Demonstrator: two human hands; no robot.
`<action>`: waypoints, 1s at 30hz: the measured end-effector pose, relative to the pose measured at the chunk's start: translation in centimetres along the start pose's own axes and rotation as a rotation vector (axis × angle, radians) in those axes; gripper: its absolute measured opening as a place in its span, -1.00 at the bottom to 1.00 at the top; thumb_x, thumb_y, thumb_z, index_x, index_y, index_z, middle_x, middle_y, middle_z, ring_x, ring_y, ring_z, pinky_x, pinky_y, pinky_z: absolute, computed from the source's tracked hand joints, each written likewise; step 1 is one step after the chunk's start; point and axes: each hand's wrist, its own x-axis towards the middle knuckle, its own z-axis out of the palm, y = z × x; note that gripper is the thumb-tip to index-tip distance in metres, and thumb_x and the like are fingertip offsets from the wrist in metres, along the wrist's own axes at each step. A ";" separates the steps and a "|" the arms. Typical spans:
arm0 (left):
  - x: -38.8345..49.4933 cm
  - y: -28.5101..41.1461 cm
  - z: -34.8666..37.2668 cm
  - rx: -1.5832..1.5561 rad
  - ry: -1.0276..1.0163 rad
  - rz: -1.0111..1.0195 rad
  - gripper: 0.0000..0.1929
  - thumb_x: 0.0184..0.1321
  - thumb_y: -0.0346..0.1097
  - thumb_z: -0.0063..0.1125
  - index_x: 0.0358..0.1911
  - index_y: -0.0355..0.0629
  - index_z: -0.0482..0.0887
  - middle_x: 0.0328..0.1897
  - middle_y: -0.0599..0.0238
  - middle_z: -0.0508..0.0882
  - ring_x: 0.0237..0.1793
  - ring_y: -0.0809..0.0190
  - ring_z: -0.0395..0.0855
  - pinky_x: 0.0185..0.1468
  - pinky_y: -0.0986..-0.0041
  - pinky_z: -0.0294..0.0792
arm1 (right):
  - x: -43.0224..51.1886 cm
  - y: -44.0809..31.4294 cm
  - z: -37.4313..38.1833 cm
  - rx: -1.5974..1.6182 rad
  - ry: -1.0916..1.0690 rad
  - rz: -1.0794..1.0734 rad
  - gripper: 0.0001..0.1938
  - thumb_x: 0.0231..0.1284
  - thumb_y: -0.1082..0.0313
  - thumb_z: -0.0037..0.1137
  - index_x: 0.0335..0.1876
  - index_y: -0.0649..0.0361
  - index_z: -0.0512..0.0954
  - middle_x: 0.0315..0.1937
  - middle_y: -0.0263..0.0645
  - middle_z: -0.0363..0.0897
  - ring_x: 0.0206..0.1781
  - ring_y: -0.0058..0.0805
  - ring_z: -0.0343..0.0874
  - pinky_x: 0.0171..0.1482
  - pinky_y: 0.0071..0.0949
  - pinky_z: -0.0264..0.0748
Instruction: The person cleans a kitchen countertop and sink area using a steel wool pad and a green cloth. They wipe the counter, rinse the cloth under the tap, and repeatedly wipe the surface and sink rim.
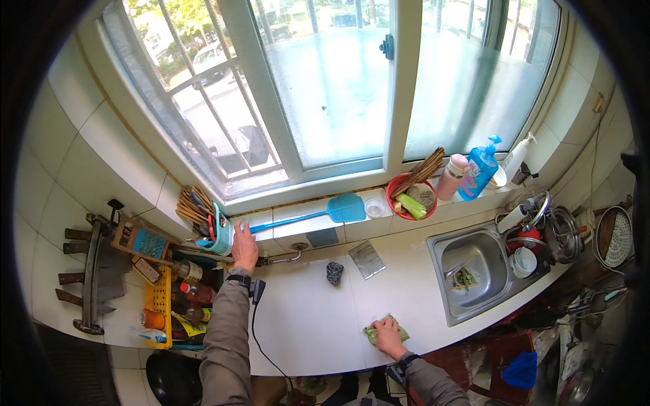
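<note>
My right hand [388, 337] presses a crumpled green patterned cloth [403, 333] onto the white countertop [304, 325], near its front edge. My left hand [245, 249] reaches up to the tiled window ledge, beside a light-blue plastic basket [222, 231] packed with chopsticks and utensils. Its fingertips meet the handle end of a blue fly swatter [347, 208] lying along the ledge; whether they grip it is unclear. A dark wire scouring ball [334, 273] and a flat grey sheet or packet [367, 260] lie on the counter between my hands.
Along the ledge stand a small clear dish [375, 208], a red bowl [434, 212], a pink bottle [451, 180] and a blue pump bottle [478, 170]. A steel sink [475, 248] holds vegetable scraps. Left are knives [71, 279] on a wall rack and a yellow crate [161, 294] of bottles.
</note>
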 end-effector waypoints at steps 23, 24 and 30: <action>-37.5 8.8 -10.0 -0.700 -0.681 -0.323 -0.62 0.25 -0.40 0.25 0.13 -0.26 0.53 0.29 0.03 0.38 -0.06 0.10 0.66 -0.02 0.36 0.58 | 2.1 -1.9 1.8 -0.037 0.021 -0.356 -0.49 0.25 0.48 -0.06 0.33 -0.11 0.45 0.26 -0.07 0.32 0.23 -0.01 0.33 0.25 0.01 0.30; -37.5 9.0 -9.9 -0.718 -0.672 -0.330 -0.62 0.25 -0.40 0.25 0.13 -0.27 0.53 0.29 0.03 0.38 -0.06 0.10 0.66 -0.02 0.36 0.57 | 0.8 -1.1 0.9 -0.090 -0.044 -0.381 -0.47 0.23 0.49 -0.05 0.35 -0.13 0.44 0.30 -0.10 0.30 0.26 -0.01 0.32 0.28 0.02 0.26; -38.1 9.7 -9.9 -0.676 -0.725 -0.333 -0.61 0.26 -0.43 0.21 0.17 -0.25 0.51 0.30 0.07 0.38 -0.03 0.12 0.67 0.01 0.38 0.57 | 6.8 8.0 -6.3 -0.262 0.238 -0.109 -0.41 0.16 0.53 -0.01 0.34 -0.20 0.49 0.34 -0.18 0.30 0.32 -0.01 0.26 0.29 0.08 0.23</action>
